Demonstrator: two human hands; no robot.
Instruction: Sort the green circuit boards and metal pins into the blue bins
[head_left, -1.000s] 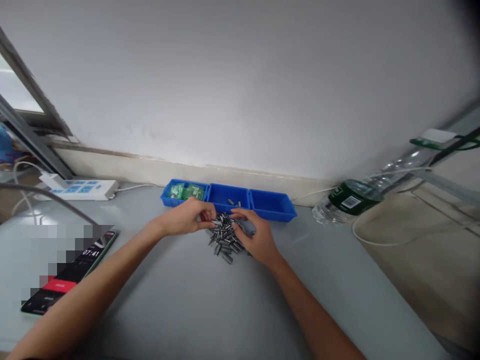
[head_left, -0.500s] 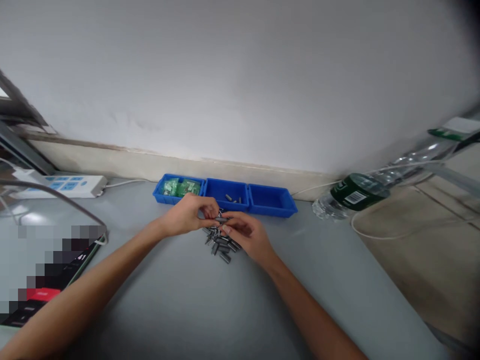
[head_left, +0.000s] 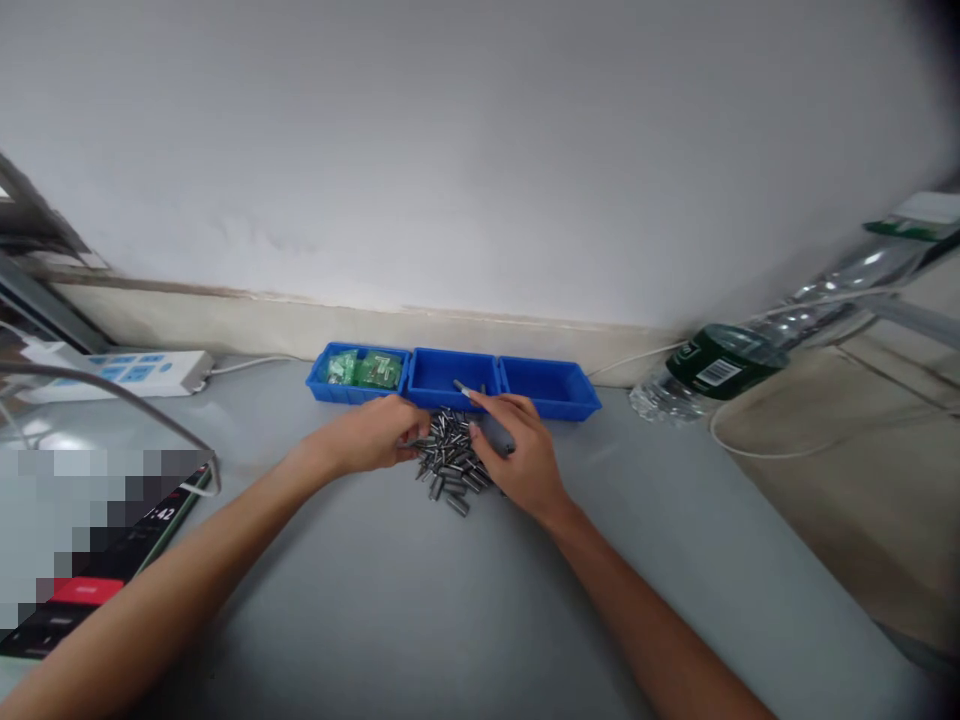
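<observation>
A heap of small grey metal pins [head_left: 450, 470] of mixed sizes lies on the table between my hands. My left hand [head_left: 375, 435] is closed at the heap's left side, its thumb and fingers pinched on a metal pin [head_left: 407, 446] that is mostly hidden. On the right side, my right hand [head_left: 525, 460] is open, thumb and index finger apart over the pins. Its index fingertip reaches the front rim of the middle blue tray [head_left: 442, 372]. A few pins [head_left: 460, 386] lie inside that tray, partly hidden by the finger.
A left blue tray [head_left: 319, 385] holds green bags [head_left: 379, 370]; a right blue tray [head_left: 555, 405] adjoins the middle one. Plastic bottles [head_left: 712, 370] lie at the back right. A power strip [head_left: 150, 373] and a partly blurred screen [head_left: 161, 530] sit on the left.
My hands have parted from a shared pinch on a pin above the heap. The right hand moved right and opened; the left moved slightly left and down, uncovering more of the heap.
</observation>
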